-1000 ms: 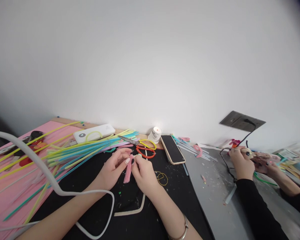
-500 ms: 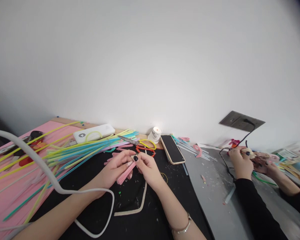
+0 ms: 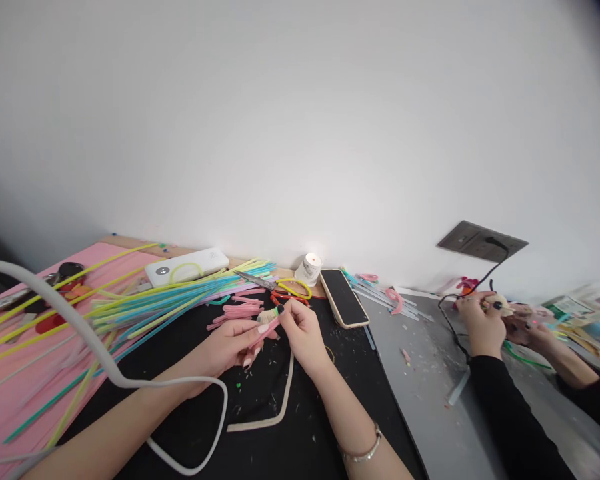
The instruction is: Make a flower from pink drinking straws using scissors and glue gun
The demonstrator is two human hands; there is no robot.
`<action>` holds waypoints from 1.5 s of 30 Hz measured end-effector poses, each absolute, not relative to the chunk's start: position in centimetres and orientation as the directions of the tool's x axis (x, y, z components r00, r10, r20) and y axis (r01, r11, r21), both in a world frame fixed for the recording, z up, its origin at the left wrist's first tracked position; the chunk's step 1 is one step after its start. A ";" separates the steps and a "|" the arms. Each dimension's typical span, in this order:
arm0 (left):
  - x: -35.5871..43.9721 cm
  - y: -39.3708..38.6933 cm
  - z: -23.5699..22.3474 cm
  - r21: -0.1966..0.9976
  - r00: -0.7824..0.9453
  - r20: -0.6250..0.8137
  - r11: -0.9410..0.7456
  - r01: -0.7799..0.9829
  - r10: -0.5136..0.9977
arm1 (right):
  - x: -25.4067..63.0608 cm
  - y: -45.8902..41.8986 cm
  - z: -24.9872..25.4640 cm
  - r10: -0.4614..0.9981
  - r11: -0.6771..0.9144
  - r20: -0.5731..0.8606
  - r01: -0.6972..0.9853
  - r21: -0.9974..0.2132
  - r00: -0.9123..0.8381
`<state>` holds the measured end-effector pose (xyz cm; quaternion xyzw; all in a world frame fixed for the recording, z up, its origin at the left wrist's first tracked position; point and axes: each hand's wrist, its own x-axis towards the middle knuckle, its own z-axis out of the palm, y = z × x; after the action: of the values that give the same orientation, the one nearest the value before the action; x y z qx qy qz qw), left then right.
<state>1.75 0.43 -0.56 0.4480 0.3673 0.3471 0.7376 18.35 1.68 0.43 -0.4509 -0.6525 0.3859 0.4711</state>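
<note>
My left hand (image 3: pixel 220 350) is closed, thumb against fingers, on a pink pipe cleaner piece (image 3: pixel 269 328). Meeting it from the right, my right hand (image 3: pixel 303 333) pinches the piece's far end at its fingertips. A small cream coiled piece (image 3: pixel 266 316) with a bit of green shows between the hands; which fingers bear it is hard to make out. Just behind lie several short pink pipe cleaners (image 3: pixel 237 311) in a pile. A bent cream pipe cleaner (image 3: pixel 260 425) rests on the black mat (image 3: pixel 190 427) below the hands.
Scissors (image 3: pixel 280 287), a lit candle (image 3: pixel 310 269) and a phone (image 3: pixel 344 298) lie beyond my hands. Long coloured pipe cleaners (image 3: pixel 180 297) and a white power bank (image 3: pixel 187 267) are leftward. A white cable (image 3: pixel 95 347) loops over my left forearm. A co-worker's hands (image 3: pixel 483 327) work at right.
My hands have drawn slightly apart, with the right hand shifting right. The pink bundle between them now looks thinner, and the cream piece and pink pile show more.
</note>
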 end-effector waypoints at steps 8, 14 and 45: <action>1.6 0.8 -1.0 0.968 0.446 -0.167 0.233 -0.096 0.879 | 18.3 1.6 0.3 0.951 0.305 0.275 0.271 -0.913 -0.143; 1.1 0.9 -0.3 0.989 0.313 0.032 -0.075 0.128 0.949 | 18.8 1.6 0.5 0.926 0.349 0.271 0.318 -0.882 -0.265; 0.5 0.6 0.2 0.956 0.094 0.232 -0.245 0.163 0.968 | 18.6 1.4 0.6 0.923 0.381 0.325 0.379 -0.843 -0.205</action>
<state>0.45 0.58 0.17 0.6163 0.4589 0.4924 0.4088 18.56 1.39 0.64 -0.4589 -0.7095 0.3146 0.4326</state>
